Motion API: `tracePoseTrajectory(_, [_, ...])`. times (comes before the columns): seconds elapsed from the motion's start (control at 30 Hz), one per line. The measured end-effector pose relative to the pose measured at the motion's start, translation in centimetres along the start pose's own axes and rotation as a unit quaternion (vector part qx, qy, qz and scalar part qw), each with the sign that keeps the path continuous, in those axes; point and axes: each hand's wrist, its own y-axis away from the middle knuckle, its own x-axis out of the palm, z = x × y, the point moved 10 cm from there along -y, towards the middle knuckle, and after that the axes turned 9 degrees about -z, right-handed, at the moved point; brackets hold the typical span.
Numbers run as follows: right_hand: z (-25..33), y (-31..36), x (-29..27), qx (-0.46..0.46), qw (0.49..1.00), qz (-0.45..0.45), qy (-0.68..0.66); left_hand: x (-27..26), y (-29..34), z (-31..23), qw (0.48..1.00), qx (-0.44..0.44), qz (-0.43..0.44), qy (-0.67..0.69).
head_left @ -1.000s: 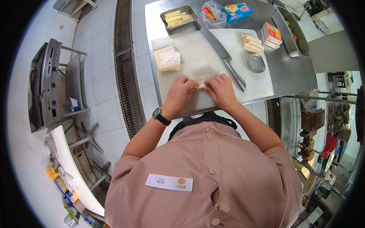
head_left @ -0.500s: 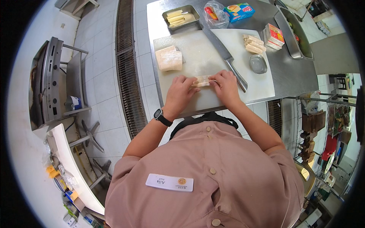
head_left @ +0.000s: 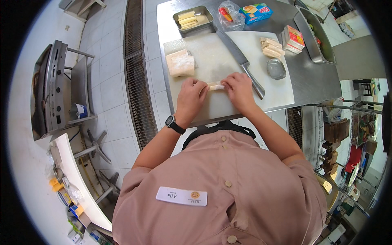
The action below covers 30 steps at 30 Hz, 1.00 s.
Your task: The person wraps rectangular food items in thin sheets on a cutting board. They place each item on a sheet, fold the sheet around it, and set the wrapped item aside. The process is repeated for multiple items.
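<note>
A thin pale roll of wrapper (head_left: 216, 87) lies crosswise on the white cutting board (head_left: 279, 92), near its front edge. The fingers of my left hand (head_left: 191, 98) are closed over its left end. My right hand (head_left: 241, 92) pinches the right end. The fingertips hide both ends. To the left is a stack of flat floury wrappers (head_left: 182, 65). A large knife (head_left: 241, 57) lies slantwise just beyond my right hand, its handle toward me. Several finished rolls (head_left: 271, 47) are piled at the board's right, above a small clear dish (head_left: 276, 69).
Behind the board stand a metal tray (head_left: 200, 31) of yellow sticks, a plastic bag (head_left: 232, 22) and a blue box (head_left: 256, 14). Stacked packets (head_left: 293, 39) and a deep steel pan (head_left: 328, 59) sit to the right on the steel table (head_left: 316, 85).
The wrapper has become a narrower, tighter roll between my hands. My right hand has shifted slightly left and away from me, and my left fingers have closed further over their end.
</note>
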Motion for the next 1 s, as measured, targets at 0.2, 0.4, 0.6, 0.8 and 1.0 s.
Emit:
tracePoseTrajectory(0.2, [-7.1,0.0,-8.3,0.059,0.957,-0.162,0.234,-1.0,0.8,-1.5,0.999,0.039,-0.009,-0.011])
tracePoseTrajectory(0.4, [-10.6,1.0,-8.4,0.081,0.930,-0.089,0.346,0.8,2.9,-3.4,0.993,0.061,0.092,-0.047])
tracePoseTrajectory(0.6, [-6.5,0.0,-7.5,0.059,0.973,-0.123,0.185,1.8,3.8,-2.9,0.987,0.029,0.142,-0.073])
tracePoseTrajectory(0.8, [3.3,-0.4,1.1,-0.087,0.995,0.041,0.000,2.2,4.0,-2.5,0.982,0.018,0.162,-0.093])
tracePoseTrajectory(1.0, [5.7,-0.9,3.6,-0.161,0.980,0.116,-0.002,2.7,4.2,-1.9,0.980,0.013,0.173,-0.102])
